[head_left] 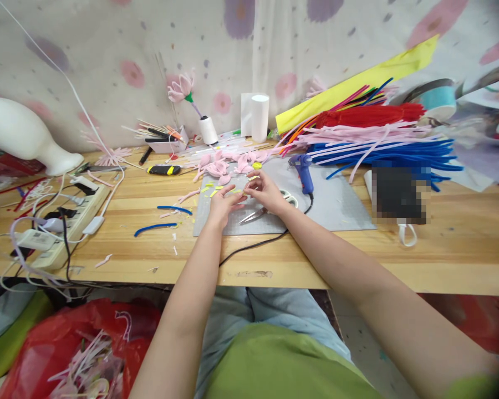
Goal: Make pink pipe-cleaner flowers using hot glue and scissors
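Observation:
My left hand (223,206) and my right hand (265,192) come together over the grey mat (341,205), fingertips almost touching. Both are closed in a pinch; whatever lies between the fingers is too small to make out. Scissors (253,215) with pale handles rest partly under my right hand. Just beyond the fingers lie pink fuzzy petals (216,166) and a small yellow piece (256,165). Small yellow scraps (208,188) are scattered by my left hand. To the right lies a blue glue gun (303,173), its black cord running past my right wrist.
Blue (382,152), pink and red pipe cleaner bundles (370,115) fill the back right. A pink flower (181,88) stands in a white spool (208,130). A utility knife (163,170), cut blue stems (156,227) and a power strip (72,221) with tangled cables occupy the left.

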`<state>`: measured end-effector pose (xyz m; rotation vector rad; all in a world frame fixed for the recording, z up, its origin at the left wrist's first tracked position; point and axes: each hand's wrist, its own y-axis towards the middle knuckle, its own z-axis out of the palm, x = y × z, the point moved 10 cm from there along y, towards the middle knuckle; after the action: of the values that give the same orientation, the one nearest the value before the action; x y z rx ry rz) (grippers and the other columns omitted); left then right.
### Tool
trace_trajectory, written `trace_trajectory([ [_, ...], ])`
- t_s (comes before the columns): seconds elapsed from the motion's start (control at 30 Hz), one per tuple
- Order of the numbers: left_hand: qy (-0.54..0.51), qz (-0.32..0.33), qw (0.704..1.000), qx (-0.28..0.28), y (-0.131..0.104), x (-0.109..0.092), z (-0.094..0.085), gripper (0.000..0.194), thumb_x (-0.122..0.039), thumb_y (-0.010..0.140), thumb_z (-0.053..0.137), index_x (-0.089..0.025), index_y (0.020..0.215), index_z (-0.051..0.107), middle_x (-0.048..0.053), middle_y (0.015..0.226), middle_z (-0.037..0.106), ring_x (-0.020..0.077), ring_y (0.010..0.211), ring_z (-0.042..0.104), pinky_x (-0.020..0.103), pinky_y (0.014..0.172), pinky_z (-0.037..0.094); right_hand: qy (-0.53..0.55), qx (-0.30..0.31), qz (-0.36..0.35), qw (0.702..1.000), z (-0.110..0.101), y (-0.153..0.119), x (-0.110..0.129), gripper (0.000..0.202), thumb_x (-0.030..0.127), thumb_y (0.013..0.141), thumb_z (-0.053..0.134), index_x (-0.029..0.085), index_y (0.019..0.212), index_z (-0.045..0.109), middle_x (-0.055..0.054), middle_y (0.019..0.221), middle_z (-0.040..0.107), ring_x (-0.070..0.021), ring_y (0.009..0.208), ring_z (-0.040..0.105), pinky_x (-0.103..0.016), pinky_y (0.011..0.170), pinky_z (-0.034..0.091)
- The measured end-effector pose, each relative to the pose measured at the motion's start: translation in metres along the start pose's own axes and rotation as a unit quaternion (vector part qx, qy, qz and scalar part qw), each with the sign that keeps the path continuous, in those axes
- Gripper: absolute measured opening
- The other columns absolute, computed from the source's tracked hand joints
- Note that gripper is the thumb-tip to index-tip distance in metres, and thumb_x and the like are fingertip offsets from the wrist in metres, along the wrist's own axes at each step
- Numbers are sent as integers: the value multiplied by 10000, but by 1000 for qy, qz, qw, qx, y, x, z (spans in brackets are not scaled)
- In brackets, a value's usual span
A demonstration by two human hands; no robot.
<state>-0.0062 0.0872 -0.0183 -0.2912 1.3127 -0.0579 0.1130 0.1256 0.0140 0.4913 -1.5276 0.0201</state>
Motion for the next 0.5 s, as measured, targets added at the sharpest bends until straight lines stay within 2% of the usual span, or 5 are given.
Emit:
trace_trajectory([
  [0.27,43,58,997,-11,0,-6,2,495,-140,609,707,-144,1047,477,18,722,655,158,681,660,282,607,530,3,6,5,1000,2,0,-5,383,306,676,633,238,979,408,53,711,585,-114,629,573,-274,613,445],
  [0.5,32,85,995,-29,0,-7,0,559,-159,545,741,-192,991,406,-36,672,626,134,660,634,314,640,542,-5,11,6,1000,4,-2,2,398,294,657,649,237,974,417,36,744,607,-129,694,598,-283,652,459],
])
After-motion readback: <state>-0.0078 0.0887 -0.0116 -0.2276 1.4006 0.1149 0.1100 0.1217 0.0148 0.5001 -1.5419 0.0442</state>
